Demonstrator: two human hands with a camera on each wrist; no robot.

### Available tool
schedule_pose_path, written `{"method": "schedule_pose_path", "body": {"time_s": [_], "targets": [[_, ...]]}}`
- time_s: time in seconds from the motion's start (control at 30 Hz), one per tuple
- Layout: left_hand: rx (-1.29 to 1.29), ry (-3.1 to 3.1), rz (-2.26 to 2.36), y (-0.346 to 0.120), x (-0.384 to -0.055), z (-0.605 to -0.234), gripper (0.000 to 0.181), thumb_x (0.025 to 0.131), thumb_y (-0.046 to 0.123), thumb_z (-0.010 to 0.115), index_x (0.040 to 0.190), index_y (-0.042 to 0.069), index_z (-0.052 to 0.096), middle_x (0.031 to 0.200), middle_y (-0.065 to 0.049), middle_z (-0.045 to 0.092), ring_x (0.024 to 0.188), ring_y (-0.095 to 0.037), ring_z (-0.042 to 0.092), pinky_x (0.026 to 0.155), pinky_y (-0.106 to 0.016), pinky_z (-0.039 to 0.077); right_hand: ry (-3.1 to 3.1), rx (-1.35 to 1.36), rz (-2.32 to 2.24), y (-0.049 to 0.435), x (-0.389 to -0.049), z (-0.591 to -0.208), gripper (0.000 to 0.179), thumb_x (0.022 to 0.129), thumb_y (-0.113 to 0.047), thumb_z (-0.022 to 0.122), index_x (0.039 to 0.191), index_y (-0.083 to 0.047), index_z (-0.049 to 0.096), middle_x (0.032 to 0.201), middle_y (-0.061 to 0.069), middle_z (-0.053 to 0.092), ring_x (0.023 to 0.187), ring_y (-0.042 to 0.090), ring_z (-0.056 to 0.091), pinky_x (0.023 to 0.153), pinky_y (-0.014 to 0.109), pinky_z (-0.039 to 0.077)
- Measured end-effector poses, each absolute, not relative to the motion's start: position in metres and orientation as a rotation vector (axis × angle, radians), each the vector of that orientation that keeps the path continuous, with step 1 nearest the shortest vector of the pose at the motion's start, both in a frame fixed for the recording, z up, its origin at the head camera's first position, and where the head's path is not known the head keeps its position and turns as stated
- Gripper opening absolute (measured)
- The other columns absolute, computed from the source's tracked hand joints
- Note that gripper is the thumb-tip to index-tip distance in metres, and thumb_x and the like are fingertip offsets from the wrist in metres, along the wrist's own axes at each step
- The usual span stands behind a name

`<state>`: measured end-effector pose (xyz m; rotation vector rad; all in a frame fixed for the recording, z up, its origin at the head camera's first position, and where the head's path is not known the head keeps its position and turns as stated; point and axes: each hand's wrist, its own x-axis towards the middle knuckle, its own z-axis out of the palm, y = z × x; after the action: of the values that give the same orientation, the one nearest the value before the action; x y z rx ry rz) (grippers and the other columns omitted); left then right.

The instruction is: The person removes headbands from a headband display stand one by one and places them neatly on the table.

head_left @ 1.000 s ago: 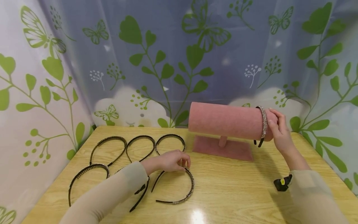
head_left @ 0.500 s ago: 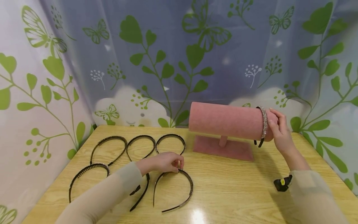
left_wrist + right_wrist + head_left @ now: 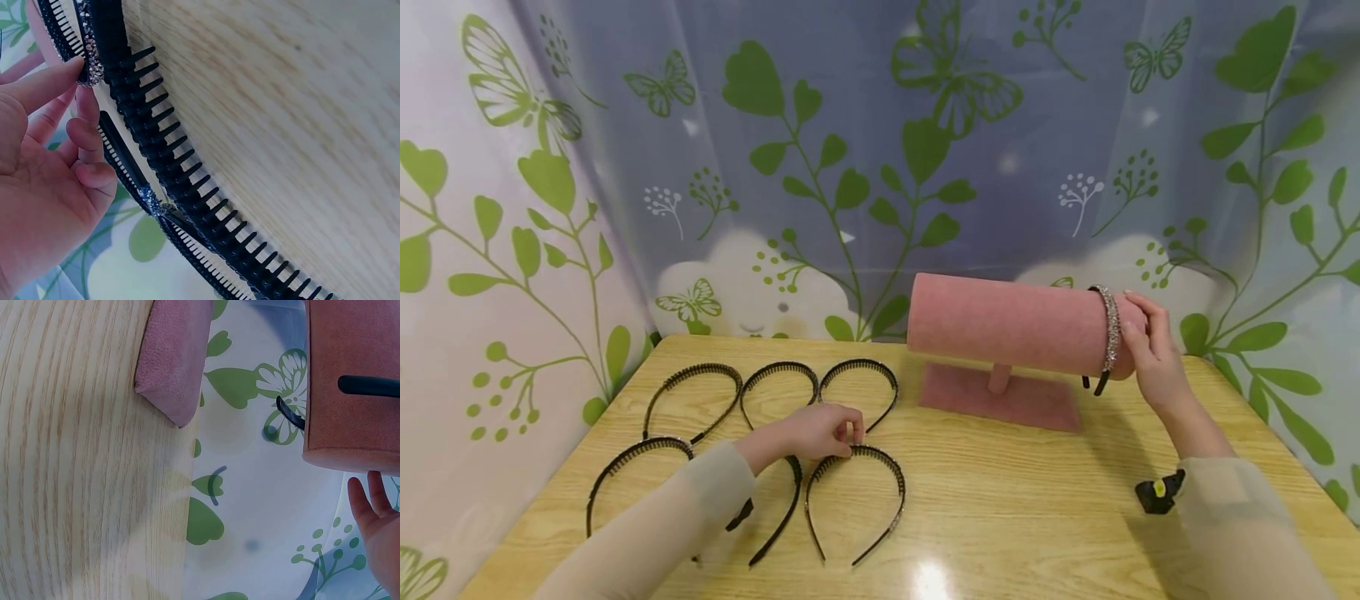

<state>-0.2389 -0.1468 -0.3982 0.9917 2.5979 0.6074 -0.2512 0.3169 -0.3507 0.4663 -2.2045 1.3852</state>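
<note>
With thumb and forefinger, my left hand pinches the top of a black toothed headband at the front of the row. In the left wrist view the pinched band shows a glittery outer side. Its two ends point toward me in the head view. On the right, my right hand grips the end of a pink velvet roll stand, thumb in front and fingers over the top. A sparkly headband is fitted round the roll beside that hand, its dark ends hanging below.
Three headbands lie in a back row, among them the left one and the right one. In front lie another headband and one with a dark bow, partly behind my left arm. A patterned curtain backs the table.
My left hand has moved left, drawing the pinched headband with it and turning it until both ends face me. The right hand and the stand stay in place.
</note>
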Motion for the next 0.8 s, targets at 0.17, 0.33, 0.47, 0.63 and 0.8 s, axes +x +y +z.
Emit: {"method": "schedule_pose_path", "body": {"time_s": [0.17, 0.33, 0.47, 0.63, 0.8], "targets": [[0.962, 2.639, 0.582, -0.149, -0.238, -0.398, 0.014, 0.088, 0.007, 0.071, 0.091, 0.016, 0.061, 0.075, 0.006, 0.056, 0.066, -0.009, 0.050, 0.064, -0.031, 0.042, -2.210, 0.469, 1.393, 0.317, -0.250, -0.351, 0.046, 0.106, -0.016, 0.036, 0.149, -0.006, 0.025, 0.142, 0.002, 0.033, 0.118, 0.000, 0.038, 0.092, 0.011, 0.032], [0.916, 2.670, 0.582, -0.150, -0.238, -0.397, 0.014, 0.088, 0.008, 0.071, 0.091, 0.017, 0.061, 0.074, 0.006, 0.055, 0.065, -0.011, 0.050, 0.063, -0.032, 0.042, -2.198, 0.487, 1.406, 0.317, -0.250, -0.351, 0.045, 0.106, -0.015, 0.036, 0.149, -0.006, 0.025, 0.140, 0.000, 0.034, 0.117, 0.001, 0.038, 0.091, 0.011, 0.033], [0.896, 2.670, 0.591, -0.150, -0.239, -0.398, 0.014, 0.088, 0.009, 0.072, 0.091, 0.017, 0.061, 0.074, 0.005, 0.055, 0.064, -0.012, 0.049, 0.063, -0.032, 0.041, -2.190, 0.493, 1.410, 0.317, -0.250, -0.350, 0.045, 0.106, -0.015, 0.036, 0.149, -0.006, 0.026, 0.139, -0.002, 0.035, 0.115, 0.001, 0.040, 0.090, 0.011, 0.033], [0.887, 2.671, 0.668, -0.145, -0.242, -0.393, 0.011, 0.090, 0.017, 0.071, 0.097, 0.017, 0.062, 0.077, 0.004, 0.056, 0.064, -0.012, 0.049, 0.062, -0.033, 0.041, -2.178, 0.497, 1.415, 0.317, -0.250, -0.350, 0.045, 0.106, -0.014, 0.037, 0.148, -0.006, 0.027, 0.138, -0.005, 0.036, 0.115, 0.001, 0.040, 0.090, 0.011, 0.034], [0.990, 2.676, 0.834, -0.126, -0.243, -0.369, 0.015, 0.092, 0.022, 0.069, 0.104, 0.015, 0.062, 0.085, 0.006, 0.058, 0.060, -0.014, 0.050, 0.056, -0.031, 0.043, -2.166, 0.502, 1.411, 0.316, -0.250, -0.350, 0.044, 0.105, -0.014, 0.037, 0.148, -0.005, 0.028, 0.136, -0.009, 0.037, 0.114, 0.000, 0.041, 0.089, 0.012, 0.035]]}}
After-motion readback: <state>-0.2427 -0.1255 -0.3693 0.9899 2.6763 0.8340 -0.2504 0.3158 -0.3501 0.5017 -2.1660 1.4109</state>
